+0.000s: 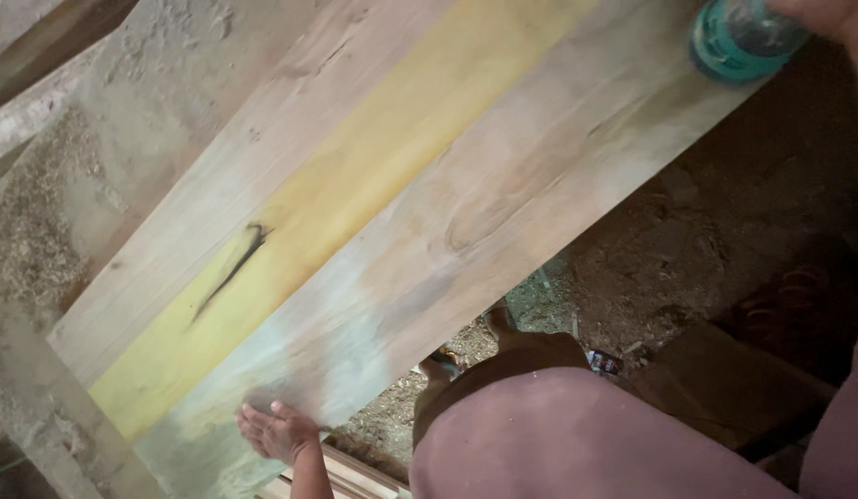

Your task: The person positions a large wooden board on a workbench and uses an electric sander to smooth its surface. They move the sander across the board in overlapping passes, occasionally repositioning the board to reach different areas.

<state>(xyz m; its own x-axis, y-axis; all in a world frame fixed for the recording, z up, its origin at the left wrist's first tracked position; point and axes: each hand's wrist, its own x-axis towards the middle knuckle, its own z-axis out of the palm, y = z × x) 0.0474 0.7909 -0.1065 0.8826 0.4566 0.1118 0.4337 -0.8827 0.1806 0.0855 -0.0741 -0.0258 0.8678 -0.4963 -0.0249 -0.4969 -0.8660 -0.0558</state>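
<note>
A wide, pale wooden plank (373, 212) with a yellow band along its grain and a dark streak runs slantwise across the view. The left hand (276, 430) lies flat on its near end, fingers spread and pressing the greenish patch there. At the plank's far end the right hand (821, 14), mostly cut off, seems to grip a round teal tool (738, 37); its hold cannot be told. The step looks like steadying the plank while surfacing it; next calls for firm pressure from the left.

Below it are the person's knee in maroon cloth (558, 434) and a sawdust-strewn floor (651, 277).
</note>
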